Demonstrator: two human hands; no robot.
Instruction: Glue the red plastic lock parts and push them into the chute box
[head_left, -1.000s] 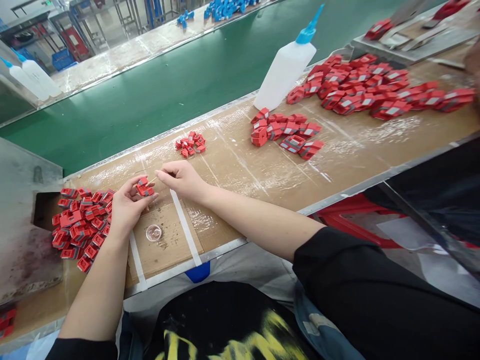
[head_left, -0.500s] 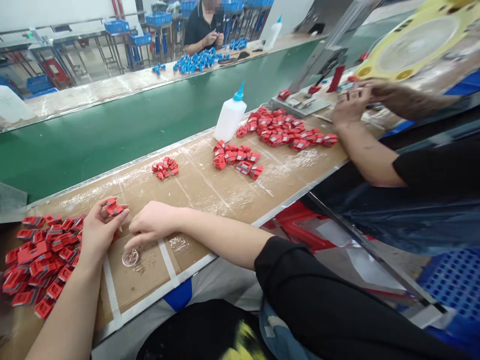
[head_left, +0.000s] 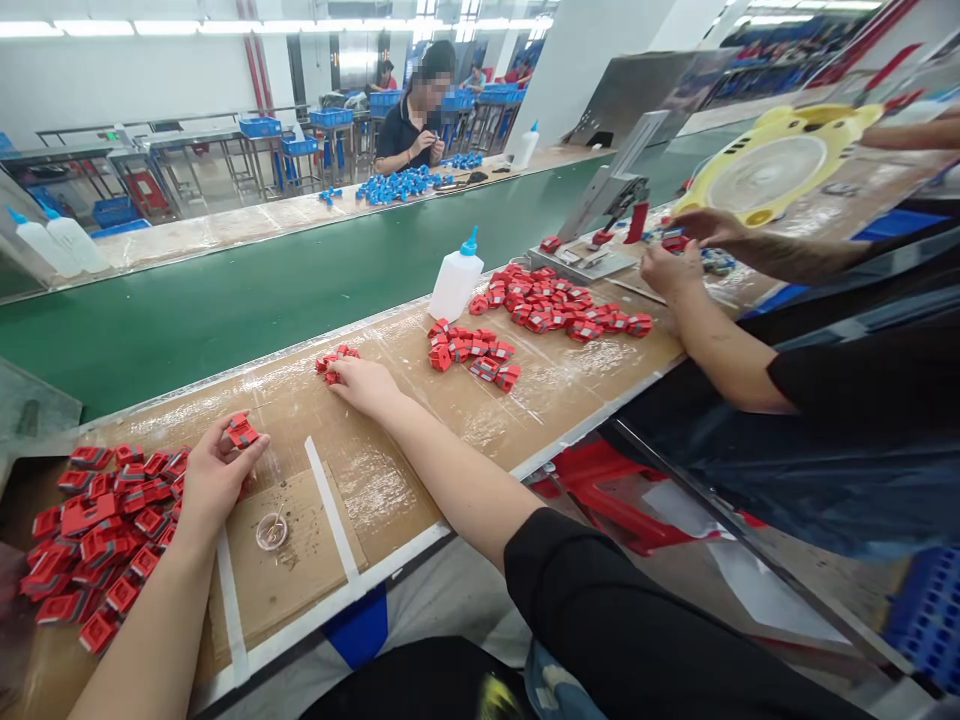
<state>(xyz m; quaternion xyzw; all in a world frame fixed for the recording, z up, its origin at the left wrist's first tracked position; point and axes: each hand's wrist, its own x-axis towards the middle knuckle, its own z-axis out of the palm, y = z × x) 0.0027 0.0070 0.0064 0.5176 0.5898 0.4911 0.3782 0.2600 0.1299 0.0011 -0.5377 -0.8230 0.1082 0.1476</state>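
Observation:
My left hand (head_left: 214, 475) holds a red plastic part with a grey band (head_left: 242, 431) between thumb and fingers, above the table. Beside that hand, at the left, lies a big heap of similar red and grey parts (head_left: 97, 530). My right hand (head_left: 365, 385) reaches across the table to a small pile of smaller red plastic pieces (head_left: 343, 352). Its fingertips are pinched at the near side of this pile, and the hand partly covers it. A small round dish (head_left: 271, 532) with a thin stick in it sits on a cardboard sheet (head_left: 300, 580) between my forearms.
More red parts (head_left: 540, 300) and a white squeeze bottle with a blue cap (head_left: 456, 285) are to the right. A co-worker's hands (head_left: 679, 260) hold a red part near a metal press (head_left: 600, 230) and a yellow fan (head_left: 772, 165). A green belt (head_left: 225, 320) runs behind the table.
My right hand has moved from above the dish away to the small red pile. The left hand still holds its part. The view has tilted up, and the dish and stick are uncovered.

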